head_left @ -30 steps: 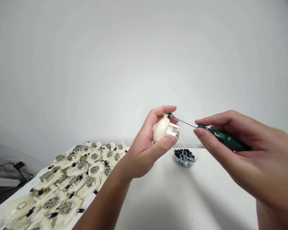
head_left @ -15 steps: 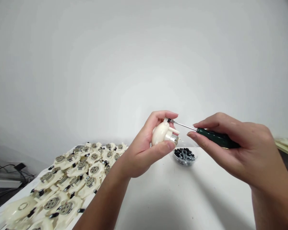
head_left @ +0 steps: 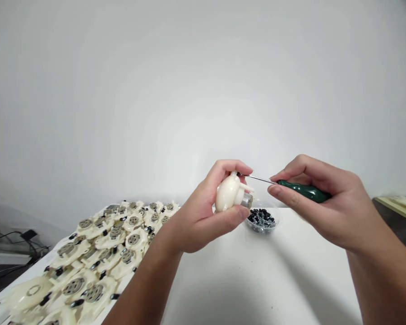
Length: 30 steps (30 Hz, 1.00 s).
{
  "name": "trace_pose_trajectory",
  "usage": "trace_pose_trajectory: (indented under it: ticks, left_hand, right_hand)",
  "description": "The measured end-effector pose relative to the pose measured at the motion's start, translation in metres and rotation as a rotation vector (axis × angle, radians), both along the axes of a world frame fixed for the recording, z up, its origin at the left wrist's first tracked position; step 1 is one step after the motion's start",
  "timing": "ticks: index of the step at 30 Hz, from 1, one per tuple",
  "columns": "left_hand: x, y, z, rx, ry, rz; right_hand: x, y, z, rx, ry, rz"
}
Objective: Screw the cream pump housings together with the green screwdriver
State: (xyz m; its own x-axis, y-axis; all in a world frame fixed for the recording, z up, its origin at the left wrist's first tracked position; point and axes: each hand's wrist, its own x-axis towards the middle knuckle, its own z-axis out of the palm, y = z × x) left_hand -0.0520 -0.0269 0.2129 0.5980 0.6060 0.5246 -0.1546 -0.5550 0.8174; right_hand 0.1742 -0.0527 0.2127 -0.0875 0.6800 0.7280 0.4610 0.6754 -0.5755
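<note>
My left hand (head_left: 203,212) is closed around a cream plastic housing (head_left: 227,193) with a silver motor (head_left: 246,200) set in it, holding it above the table. A thin post sticks out of the housing beside the motor. In my right hand (head_left: 325,203) is a screwdriver (head_left: 304,190) with a dark green handle and a slim metal shaft. Its shaft points left to a small black part at the top of the housing, by my left index finger. That finger partly hides the tip.
Behind the hands stands a clear round tub (head_left: 262,220) of black parts and screws. Many cream motor housings (head_left: 98,253) cover the left of the white table (head_left: 230,280). Black cables (head_left: 29,235) hang at far left. A pale shelf edge (head_left: 399,210) is at right.
The housing has shifted slightly right and down and turned a little. My right hand has rolled the screwdriver handle and tilted its shaft flatter, with the tip still at the black part.
</note>
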Motion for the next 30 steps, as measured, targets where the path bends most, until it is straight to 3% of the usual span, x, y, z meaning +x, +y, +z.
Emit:
trace_pose_trajectory:
  ticks: [7,11,14,20,24,30]
  left_hand:
    - [0.0,0.002,0.001,0.029,0.025,0.032]
    - [-0.001,-0.003,0.001,0.033,-0.026,0.021]
    - [-0.002,-0.009,0.003,0.045,-0.08,0.027]
    - [0.001,-0.012,0.008,0.071,-0.16,0.092]
    - [0.005,-0.011,0.007,0.034,-0.181,0.069]
    - [0.007,-0.006,0.002,0.019,-0.128,0.095]
  right_hand:
    - [-0.006,-0.001,0.002,-0.154,0.131,0.032]
    - [-0.005,0.001,0.002,-0.249,0.194,0.199]
    - [-0.006,0.001,0.002,-0.208,0.2,0.25]
    - [-0.013,-0.009,0.004,-0.037,0.138,0.019]
    - [-0.017,-0.013,0.004,0.083,0.086,-0.132]
    - [-0.017,-0.012,0.001,0.19,0.026,-0.218]
